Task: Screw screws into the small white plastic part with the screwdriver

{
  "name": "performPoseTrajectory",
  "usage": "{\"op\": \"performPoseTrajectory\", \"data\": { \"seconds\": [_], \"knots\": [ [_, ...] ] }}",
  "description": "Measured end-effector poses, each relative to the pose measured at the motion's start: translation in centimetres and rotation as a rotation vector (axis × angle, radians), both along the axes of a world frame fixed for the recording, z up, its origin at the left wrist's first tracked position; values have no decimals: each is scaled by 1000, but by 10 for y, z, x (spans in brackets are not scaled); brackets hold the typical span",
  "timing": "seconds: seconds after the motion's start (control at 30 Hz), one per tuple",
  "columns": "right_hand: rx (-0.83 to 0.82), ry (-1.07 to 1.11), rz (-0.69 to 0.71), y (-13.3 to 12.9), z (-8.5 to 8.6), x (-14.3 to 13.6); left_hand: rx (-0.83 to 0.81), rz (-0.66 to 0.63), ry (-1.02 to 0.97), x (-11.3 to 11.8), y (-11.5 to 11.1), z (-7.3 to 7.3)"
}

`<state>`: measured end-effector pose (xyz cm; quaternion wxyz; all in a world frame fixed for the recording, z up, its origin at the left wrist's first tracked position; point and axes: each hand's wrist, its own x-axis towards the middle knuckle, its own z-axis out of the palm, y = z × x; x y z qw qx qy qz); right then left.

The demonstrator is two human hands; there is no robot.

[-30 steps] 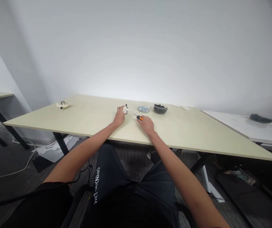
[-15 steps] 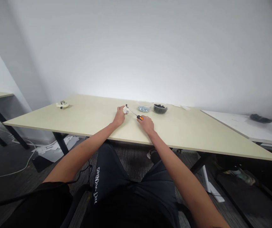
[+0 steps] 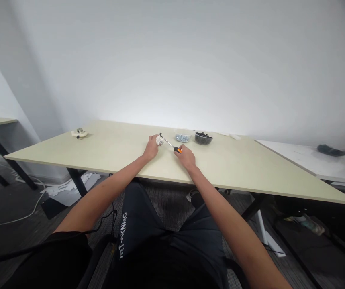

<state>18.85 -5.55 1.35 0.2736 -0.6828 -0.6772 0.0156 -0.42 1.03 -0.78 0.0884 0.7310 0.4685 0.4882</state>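
Above the middle of the table, my left hand (image 3: 151, 148) is closed around a small white part (image 3: 159, 140) with a bit of metal and a black piece on its top. Most of that part is hidden by the fingers. My right hand (image 3: 186, 155) grips a screwdriver (image 3: 177, 149) by its black and orange handle. The thin metal shaft slants up to the left, and its tip meets the black piece at the white part. Whether a screw sits under the tip is too small to tell.
Behind my hands stand a clear tub of silvery screws or similar small metal pieces (image 3: 182, 138) and a clear tub of black pieces (image 3: 203, 138). A cream-coloured part with metal (image 3: 79, 133) lies at the table's (image 3: 229, 164) left end. A white side table (image 3: 292, 154) adjoins on the right.
Hardly anything differs. Both hands keep their grip and place, with the screwdriver still meeting the white part; only a very slight shift shows.
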Motion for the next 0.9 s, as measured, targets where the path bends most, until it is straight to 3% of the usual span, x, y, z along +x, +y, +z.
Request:
{"op": "performPoseTrajectory", "data": {
  "seconds": [0.6, 0.9],
  "knots": [
    [-53, -58, 20, -3, 3, 2, -72, -10, 5, -3, 2, 0],
    [-70, -32, -12, -3, 6, -2, -164, 61, -108, 0, -1, 1]
  ]
}}
